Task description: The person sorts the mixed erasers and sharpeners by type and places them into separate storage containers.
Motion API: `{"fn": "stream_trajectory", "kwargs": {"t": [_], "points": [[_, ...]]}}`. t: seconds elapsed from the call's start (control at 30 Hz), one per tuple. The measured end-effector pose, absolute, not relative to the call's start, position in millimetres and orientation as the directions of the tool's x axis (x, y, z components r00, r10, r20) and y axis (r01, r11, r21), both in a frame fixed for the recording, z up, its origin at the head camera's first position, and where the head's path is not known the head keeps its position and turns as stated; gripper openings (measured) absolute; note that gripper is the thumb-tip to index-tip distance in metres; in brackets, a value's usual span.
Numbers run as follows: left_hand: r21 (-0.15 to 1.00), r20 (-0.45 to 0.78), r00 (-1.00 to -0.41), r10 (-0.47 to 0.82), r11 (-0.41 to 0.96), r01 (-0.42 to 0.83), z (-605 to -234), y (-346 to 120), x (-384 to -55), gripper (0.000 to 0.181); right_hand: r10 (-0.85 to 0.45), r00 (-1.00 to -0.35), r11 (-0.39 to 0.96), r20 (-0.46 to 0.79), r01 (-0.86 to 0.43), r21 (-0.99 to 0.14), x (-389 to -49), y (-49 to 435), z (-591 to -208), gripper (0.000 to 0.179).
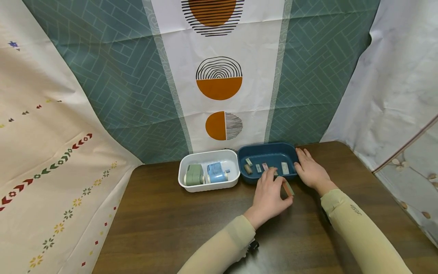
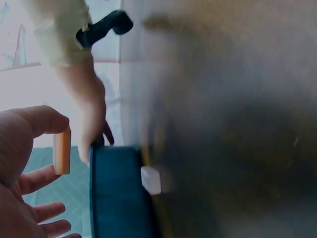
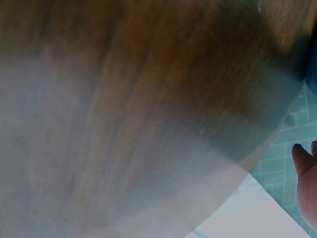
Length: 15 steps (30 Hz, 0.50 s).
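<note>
My left hand (image 1: 272,195) pinches a small flat rectangular block (image 1: 288,188) between thumb and forefinger, just over the near edge of a dark blue tray (image 1: 267,149). In the left wrist view the block (image 2: 62,151) shows an orange side and a paler edge, and the other fingers are spread. My right hand (image 1: 312,170) rests its fingers along the tray's right end. Several small blocks lie in the tray, among them a brownish one (image 1: 248,169) and a pale one (image 1: 284,168). In the right wrist view only part of the right hand (image 3: 309,183) appears.
A white tray (image 1: 208,155) stands against the blue one on the left. It holds a green boxy object (image 1: 194,175) and a light blue one (image 1: 216,172), with white round parts. The brown wooden table (image 1: 164,224) ends at a patterned cloth (image 1: 219,87) behind.
</note>
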<state>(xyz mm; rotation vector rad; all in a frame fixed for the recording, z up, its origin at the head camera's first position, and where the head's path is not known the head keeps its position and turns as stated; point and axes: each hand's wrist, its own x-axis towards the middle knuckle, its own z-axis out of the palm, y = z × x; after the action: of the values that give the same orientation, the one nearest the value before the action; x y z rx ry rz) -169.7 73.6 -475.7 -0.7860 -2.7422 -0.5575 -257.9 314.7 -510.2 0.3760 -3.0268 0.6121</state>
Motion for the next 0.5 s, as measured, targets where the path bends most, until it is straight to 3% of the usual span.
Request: {"fn": "stream_trajectory", "kwargs": {"t": [0.5], "points": [[0.416,0.295,-0.877,0.38,0.775,0.476,-460.7,50.0,-208.0,0.043,-0.228,-0.971,0.895,0.066,-0.236,-0.378,-257.6,315.1,-510.2,0.068]]}}
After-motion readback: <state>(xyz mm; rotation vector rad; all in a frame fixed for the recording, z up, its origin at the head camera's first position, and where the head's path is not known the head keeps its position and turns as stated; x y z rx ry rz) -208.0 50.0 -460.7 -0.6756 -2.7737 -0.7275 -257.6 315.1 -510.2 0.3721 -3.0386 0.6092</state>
